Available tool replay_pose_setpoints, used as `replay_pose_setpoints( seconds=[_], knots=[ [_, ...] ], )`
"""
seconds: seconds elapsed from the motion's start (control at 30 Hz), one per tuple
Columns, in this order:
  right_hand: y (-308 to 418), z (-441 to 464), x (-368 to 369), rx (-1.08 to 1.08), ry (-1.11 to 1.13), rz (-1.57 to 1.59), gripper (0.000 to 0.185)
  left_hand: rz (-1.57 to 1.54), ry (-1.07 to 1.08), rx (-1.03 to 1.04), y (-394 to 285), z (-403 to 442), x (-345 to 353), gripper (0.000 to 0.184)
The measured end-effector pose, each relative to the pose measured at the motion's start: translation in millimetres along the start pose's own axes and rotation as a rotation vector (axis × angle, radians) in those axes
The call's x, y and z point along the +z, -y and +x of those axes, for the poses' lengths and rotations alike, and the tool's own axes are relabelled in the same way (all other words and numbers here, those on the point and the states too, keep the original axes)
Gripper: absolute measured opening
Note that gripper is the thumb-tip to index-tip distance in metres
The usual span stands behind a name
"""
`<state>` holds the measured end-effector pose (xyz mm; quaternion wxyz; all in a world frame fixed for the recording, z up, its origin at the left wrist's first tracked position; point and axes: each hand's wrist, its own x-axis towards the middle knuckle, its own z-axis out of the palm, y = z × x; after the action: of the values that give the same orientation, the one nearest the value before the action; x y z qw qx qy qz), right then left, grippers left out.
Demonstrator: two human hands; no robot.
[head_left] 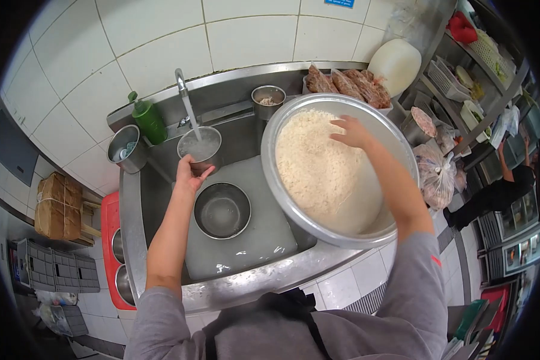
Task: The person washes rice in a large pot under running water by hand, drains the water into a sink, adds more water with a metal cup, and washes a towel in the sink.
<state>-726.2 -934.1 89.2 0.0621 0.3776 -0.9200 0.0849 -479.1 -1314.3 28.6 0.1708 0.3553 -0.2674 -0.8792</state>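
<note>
My left hand [192, 174] grips a metal pot [209, 157] under the running faucet [182, 84], and water pours into it. Fingers apart, my right hand [351, 133] is over white rice [309, 162] in a large metal basin [381, 234]. Whether its fingertips touch the rice I cannot tell. The basin is tilted at the right side of the sink [162, 198]. Below my left hand, a round metal bowl [222, 210] sits in the cloudy water of the sink.
Behind the sink stand a green bottle [149, 122], a metal container [125, 150] and a small metal pot [268, 101]. Bags of brown food [348, 87] lie beside a white jug [395, 66]. Shelves [486, 78] and another person [504, 186] are at right.
</note>
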Motion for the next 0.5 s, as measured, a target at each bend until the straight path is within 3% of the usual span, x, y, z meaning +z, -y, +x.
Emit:
replay_pose_setpoints(
  seconds=[0.1,0.17,0.23,0.33,0.43,0.5],
  knots=[
    [-9.3,61.3,32.9,-0.135,0.075,0.007,0.062,-0.03,-0.053,0.018,3.7,-10.6,12.6,0.017],
    [-2.4,75.0,35.7,-0.092,0.187,0.103,0.066,-0.039,-0.067,0.052,3.6,-13.5,21.7,0.017],
    [6.0,66.9,34.0,-0.05,0.325,0.203,0.07,-0.047,-0.102,0.076,6.5,-16.7,23.3,0.018],
    [17.1,41.3,37.3,-0.268,0.496,0.077,0.079,-0.037,-0.035,0.108,6.3,-20.1,28.3,0.042],
    [25.7,10.8,32.1,-0.336,0.725,0.18,0.086,-0.042,-0.031,0.12,7.3,-28.1,40.7,0.048],
    [35.6,-11.4,23.6,-0.348,0.717,0.152,0.079,-0.022,-0.02,0.134,7.9,-42.5,60.7,0.049]
  ],
)
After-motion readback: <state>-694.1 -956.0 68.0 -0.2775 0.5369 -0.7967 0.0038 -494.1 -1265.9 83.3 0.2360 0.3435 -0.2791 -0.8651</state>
